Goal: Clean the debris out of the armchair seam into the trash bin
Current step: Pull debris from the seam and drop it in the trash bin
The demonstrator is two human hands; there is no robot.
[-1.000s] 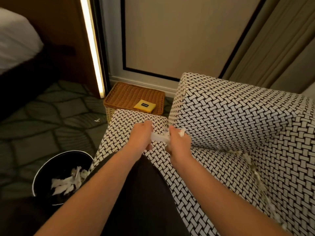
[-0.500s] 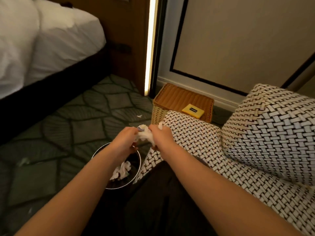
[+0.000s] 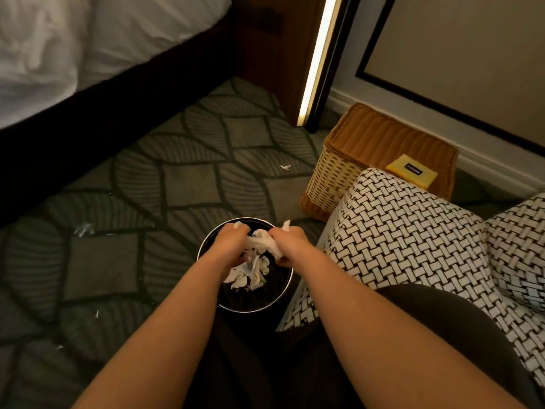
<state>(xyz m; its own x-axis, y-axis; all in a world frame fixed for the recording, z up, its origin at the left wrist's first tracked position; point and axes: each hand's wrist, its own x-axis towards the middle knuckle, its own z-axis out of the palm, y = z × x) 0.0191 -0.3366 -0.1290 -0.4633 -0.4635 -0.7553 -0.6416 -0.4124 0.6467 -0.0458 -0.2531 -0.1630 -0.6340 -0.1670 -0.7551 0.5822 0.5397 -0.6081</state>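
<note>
White debris (image 3: 263, 244) in left hand (image 3: 229, 242) and right hand (image 3: 291, 247); tight grip

Single head-worn wide-angle view, steeply downward, close above the trash bin (image 3: 250, 301)

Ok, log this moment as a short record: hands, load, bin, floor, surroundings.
left hand: grips one end of the white paper wad, above the trash bin
right hand: grips the wad's other end
trash bin: black, round, on the carpet beside the armchair; white scraps already inside
floor: a few stray white bits on the carpet
nearby: wicker basket with a yellow card on top
</note>
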